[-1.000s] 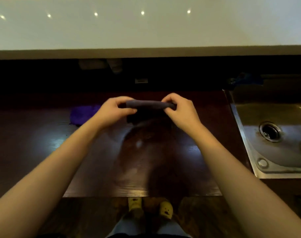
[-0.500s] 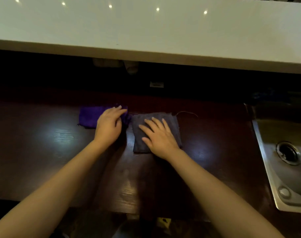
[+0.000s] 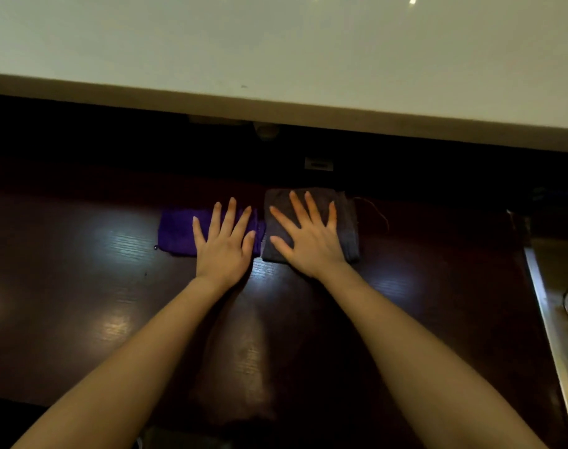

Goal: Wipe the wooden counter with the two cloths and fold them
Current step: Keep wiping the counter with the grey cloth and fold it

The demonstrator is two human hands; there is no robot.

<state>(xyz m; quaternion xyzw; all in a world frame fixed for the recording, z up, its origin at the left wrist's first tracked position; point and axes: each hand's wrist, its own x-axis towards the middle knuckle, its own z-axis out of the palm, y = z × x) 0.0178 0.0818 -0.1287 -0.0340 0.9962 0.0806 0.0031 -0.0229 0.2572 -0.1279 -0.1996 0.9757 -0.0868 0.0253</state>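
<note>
Two folded cloths lie side by side, touching, on the dark wooden counter [image 3: 82, 286]. The purple cloth [image 3: 175, 231] is on the left and the grey cloth [image 3: 349, 222] on the right, with a loose thread trailing off its right side. My left hand [image 3: 224, 244] rests flat on the right part of the purple cloth, fingers spread. Flat on the grey cloth lies my right hand [image 3: 308, 238], fingers spread too. Neither hand grips anything.
A pale raised countertop [image 3: 276, 59] overhangs the back of the wooden counter, with dark space beneath it. A steel sink [image 3: 554, 319] borders the counter at the right edge.
One second ago both hands held the folded grey cloth in the air. It was laid down beside the purple cloth, and both hands now lie flat, one on each cloth.
</note>
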